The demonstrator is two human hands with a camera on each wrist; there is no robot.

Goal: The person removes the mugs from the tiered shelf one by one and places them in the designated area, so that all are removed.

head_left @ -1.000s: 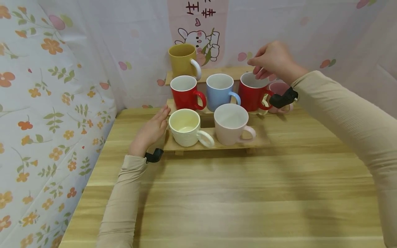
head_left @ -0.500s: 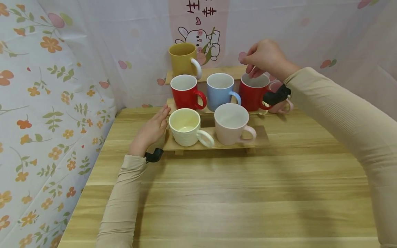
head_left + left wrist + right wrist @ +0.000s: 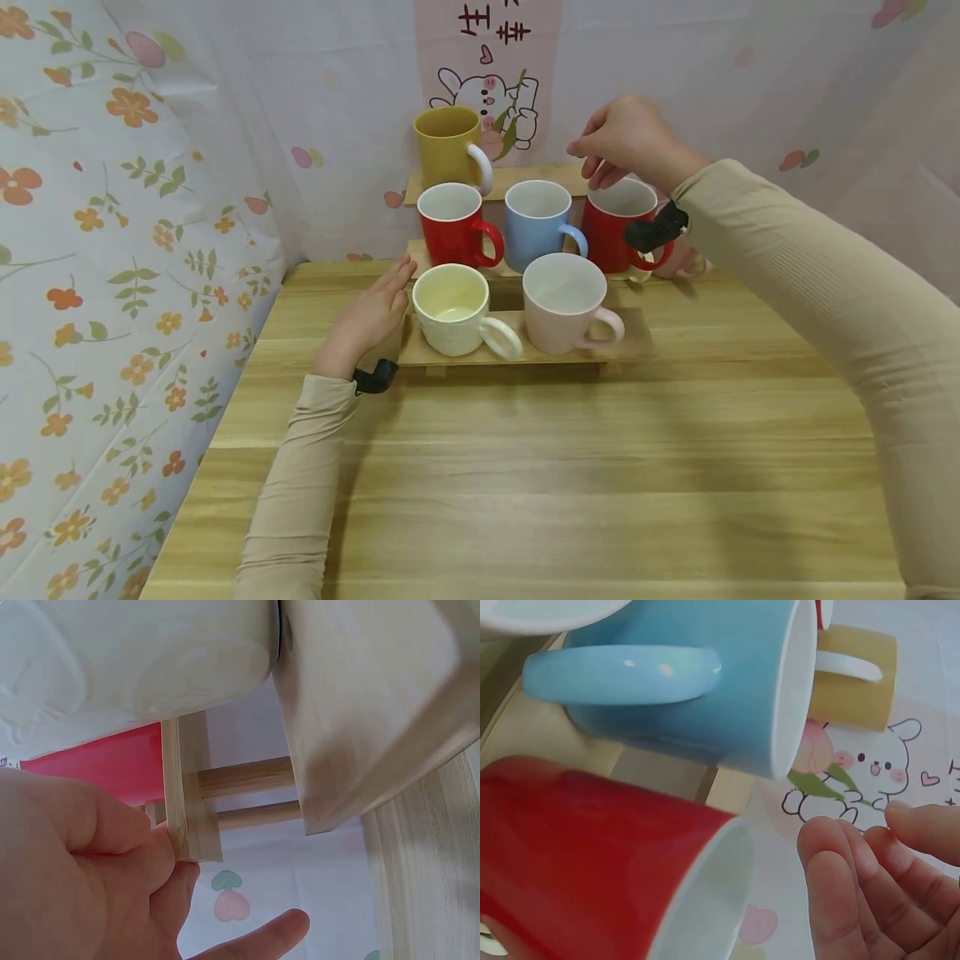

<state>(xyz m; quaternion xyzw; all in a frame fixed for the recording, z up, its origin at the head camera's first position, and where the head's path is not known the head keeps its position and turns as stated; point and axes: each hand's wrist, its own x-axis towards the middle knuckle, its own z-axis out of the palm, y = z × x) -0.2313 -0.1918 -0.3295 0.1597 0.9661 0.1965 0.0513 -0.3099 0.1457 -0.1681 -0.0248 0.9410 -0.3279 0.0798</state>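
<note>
My left hand (image 3: 367, 321) lies at the left end of a tiered wooden rack (image 3: 495, 354), fingers mostly straight, fingertips right at the middle shelf's end. In the left wrist view its fingers (image 3: 161, 881) touch the corner of that board. My right hand (image 3: 628, 143), loosely curled and holding nothing, is raised above the rear left rim of the right red mug (image 3: 603, 229). A light blue mug (image 3: 534, 233) stands to the left of that mug, then another red mug (image 3: 450, 237). A cream mug (image 3: 450, 321) and a pale pink mug (image 3: 558, 312) share the front shelf.
A mustard mug (image 3: 447, 158) with a white handle stands at the left of the top shelf (image 3: 532, 177). Partly hidden pink and cream mugs sit behind the right forearm. A printed cloth (image 3: 330, 108) hangs behind the wooden table (image 3: 585, 467).
My right hand has moved leftward, from over the right red mug's mouth to its left rim. The left hand and the mugs keep their places; the head view has shifted slightly.
</note>
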